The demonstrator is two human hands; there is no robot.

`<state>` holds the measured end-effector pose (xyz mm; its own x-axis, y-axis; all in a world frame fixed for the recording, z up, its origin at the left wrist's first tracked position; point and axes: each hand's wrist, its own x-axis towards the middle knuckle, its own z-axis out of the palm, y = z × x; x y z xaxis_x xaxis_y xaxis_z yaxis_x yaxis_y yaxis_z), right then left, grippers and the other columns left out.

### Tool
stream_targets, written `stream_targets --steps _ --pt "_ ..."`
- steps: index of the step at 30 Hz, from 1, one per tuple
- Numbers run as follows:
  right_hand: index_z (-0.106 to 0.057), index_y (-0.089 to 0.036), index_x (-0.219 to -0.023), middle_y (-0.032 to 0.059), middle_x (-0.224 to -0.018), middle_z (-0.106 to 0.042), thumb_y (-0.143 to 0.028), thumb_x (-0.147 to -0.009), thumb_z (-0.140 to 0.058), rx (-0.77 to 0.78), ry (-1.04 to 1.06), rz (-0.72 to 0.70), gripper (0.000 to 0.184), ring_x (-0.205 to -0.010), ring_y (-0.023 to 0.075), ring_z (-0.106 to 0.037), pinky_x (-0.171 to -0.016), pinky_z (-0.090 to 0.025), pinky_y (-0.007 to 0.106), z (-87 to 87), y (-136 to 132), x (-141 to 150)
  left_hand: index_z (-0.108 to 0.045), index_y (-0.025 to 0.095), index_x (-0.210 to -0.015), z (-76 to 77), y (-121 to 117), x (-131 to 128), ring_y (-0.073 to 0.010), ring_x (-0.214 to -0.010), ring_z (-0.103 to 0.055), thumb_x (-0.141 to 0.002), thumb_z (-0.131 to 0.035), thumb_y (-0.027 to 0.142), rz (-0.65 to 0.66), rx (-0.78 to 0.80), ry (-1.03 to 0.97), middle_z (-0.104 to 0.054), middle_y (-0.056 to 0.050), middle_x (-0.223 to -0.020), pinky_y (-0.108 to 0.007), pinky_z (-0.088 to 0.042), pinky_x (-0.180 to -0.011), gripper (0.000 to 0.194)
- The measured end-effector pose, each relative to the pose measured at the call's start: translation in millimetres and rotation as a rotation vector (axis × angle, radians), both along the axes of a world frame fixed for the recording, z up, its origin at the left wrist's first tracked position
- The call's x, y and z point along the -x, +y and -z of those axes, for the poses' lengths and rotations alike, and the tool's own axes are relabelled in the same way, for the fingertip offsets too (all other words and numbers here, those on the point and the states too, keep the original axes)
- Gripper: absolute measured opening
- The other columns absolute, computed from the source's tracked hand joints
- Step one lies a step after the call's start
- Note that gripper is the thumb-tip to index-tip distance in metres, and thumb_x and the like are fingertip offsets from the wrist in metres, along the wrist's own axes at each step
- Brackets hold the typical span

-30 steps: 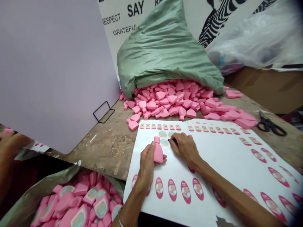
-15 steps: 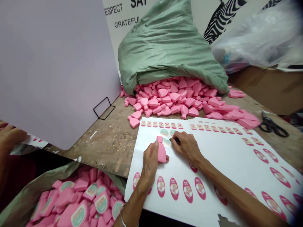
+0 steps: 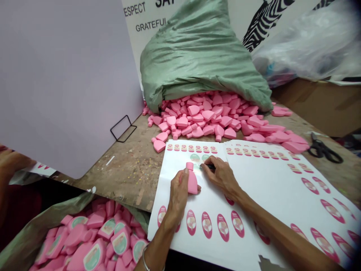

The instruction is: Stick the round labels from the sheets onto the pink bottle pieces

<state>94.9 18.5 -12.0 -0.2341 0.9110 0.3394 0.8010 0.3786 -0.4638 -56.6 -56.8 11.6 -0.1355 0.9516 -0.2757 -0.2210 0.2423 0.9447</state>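
My left hand point(image 3: 178, 195) grips a matte pink plastic bottle point(image 3: 193, 182), holding it low over a white label sheet point(image 3: 248, 188) with its neck pointing away from me. My right hand point(image 3: 221, 177) pinches a small dark tool point(image 3: 210, 166), too small to identify, whose tip is close to the bottle's neck. Just beyond that neck, pale green round labels point(image 3: 195, 157) lie on the sheet. Rows of pink oval labels point(image 3: 207, 224) run along the sheet nearer me. At the far left edge, a co-worker's hand point(image 3: 11, 162) shows partly.
Loose pink bottles point(image 3: 197, 120) spill from a green woven sack point(image 3: 197, 56) across a worn wooden table point(image 3: 124, 162). Labelled bottles point(image 3: 97, 237) fill a green-lined container at lower left. Black scissors point(image 3: 324, 152) lie at right, and a lilac board point(image 3: 64, 82) stands at left.
The whole view has shifted slightly as my head moved. Both my hands stay nearly still over the sheet, and the co-worker's hand has moved further towards the left edge.
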Motion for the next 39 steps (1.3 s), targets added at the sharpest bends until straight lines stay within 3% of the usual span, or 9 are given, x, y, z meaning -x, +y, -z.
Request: stream_targets --steps 9,15,18,22,25,28,30,34,39 --pt "-0.055 -0.019 -0.077 0.0044 -0.072 -0.063 -0.032 -0.086 -0.05 -0.138 -0.217 -0.014 0.017 -0.071 0.0204 -0.054 -0.07 -0.032 0.034 -1.1 -1 4 -0.054 0.016 -0.081 1.0 2 0 -0.0182 -0.055 -0.062 -0.079 -0.047 0.066 -0.025 0.013 -0.022 -0.06 -0.004 -0.056 -0.028 -0.047 -0.056 0.051" --pt "-0.056 -0.022 -0.073 0.0033 -0.067 -0.061 -0.036 -0.081 -0.056 -0.153 -0.073 -0.002 0.016 -0.062 0.02 -0.056 -0.064 -0.04 0.034 11.8 4 3 -0.051 0.019 -0.069 30.5 17 -2 -0.0186 -0.045 -0.058 -0.062 -0.06 0.072 -0.037 0.004 -0.181 -0.053 0.0 -0.048 -0.028 -0.044 -0.048 0.054" --pt "-0.053 -0.023 -0.068 0.0024 -0.064 -0.06 -0.04 -0.08 -0.058 -0.116 0.06 -0.014 0.021 -0.06 0.0198 -0.056 -0.058 -0.043 0.032 16.3 8 2 -0.054 0.019 -0.07 36.6 20 -1 -0.0191 -0.044 -0.058 -0.062 -0.062 0.071 -0.026 -0.002 -0.205 -0.055 -0.002 -0.047 -0.028 -0.043 -0.045 0.053" --pt "-0.051 -0.022 -0.067 0.0001 -0.061 -0.058 -0.048 -0.079 -0.058 0.011 0.327 -0.017 0.029 -0.057 0.0168 -0.055 -0.054 -0.045 0.029 3.2 -2 -1 -0.056 0.014 -0.079 26.7 7 -1 -0.0204 -0.048 -0.06 -0.068 -0.054 0.073 -0.091 -0.002 -0.2 -0.059 -0.005 -0.049 -0.03 -0.047 -0.05 0.06" --pt "-0.053 -0.02 -0.067 -0.0013 -0.059 -0.054 -0.055 -0.078 -0.057 0.103 0.533 0.036 0.037 -0.057 0.0146 -0.052 -0.054 -0.044 0.026 -17.4 -14 0 -0.059 0.01 -0.098 13.3 -5 0 -0.0199 -0.065 -0.065 -0.074 -0.053 0.068 -0.158 -0.115 -0.294 -0.067 -0.009 -0.071 -0.032 -0.052 -0.063 0.063" --pt "-0.065 -0.018 -0.093 -0.0018 -0.06 -0.056 -0.054 -0.077 -0.059 0.236 0.527 -0.001 0.039 -0.056 0.0131 -0.05 -0.051 -0.042 0.025 -35.5 -28 6 -0.062 0.009 -0.101 2.9 -9 1 -0.0206 -0.073 -0.066 -0.077 -0.051 0.067 -0.152 -0.081 -0.425 -0.068 -0.011 -0.083 -0.033 -0.054 -0.067 0.063" --pt "-0.068 -0.02 -0.102 0.001 -0.071 -0.064 -0.052 -0.079 -0.059 0.303 0.519 -0.057 0.04 -0.064 0.0149 -0.056 -0.059 -0.046 0.026 -43.6 -38 12 -0.063 0.009 -0.099 -2.4 -9 0 -0.0206 -0.074 -0.066 -0.08 -0.048 0.064 -0.127 -0.045 -0.499 -0.068 -0.011 -0.085 -0.034 -0.055 -0.068 0.06" --pt "-0.072 -0.022 -0.093 0.0046 -0.092 -0.071 -0.051 -0.079 -0.059 0.365 0.578 -0.129 0.034 -0.086 0.0217 -0.064 -0.077 -0.05 0.032 -51.0 -54 23 -0.065 0.012 -0.101 -11.1 -12 -1 -0.0209 -0.079 -0.066 -0.085 -0.046 0.058 -0.096 -0.069 -0.563 -0.069 -0.011 -0.091 -0.035 -0.056 -0.072 0.052" --pt "-0.074 -0.021 -0.093 0.0057 -0.086 -0.072 -0.051 -0.078 -0.061 0.354 0.572 -0.132 0.035 -0.079 0.0229 -0.065 -0.071 -0.053 0.034 -53.4 -59 25 -0.066 0.013 -0.1 -14.7 -14 1 -0.0218 -0.085 -0.066 -0.086 -0.045 0.058 -0.071 -0.09 -0.593 -0.07 -0.011 -0.095 -0.036 -0.055 -0.076 0.052"
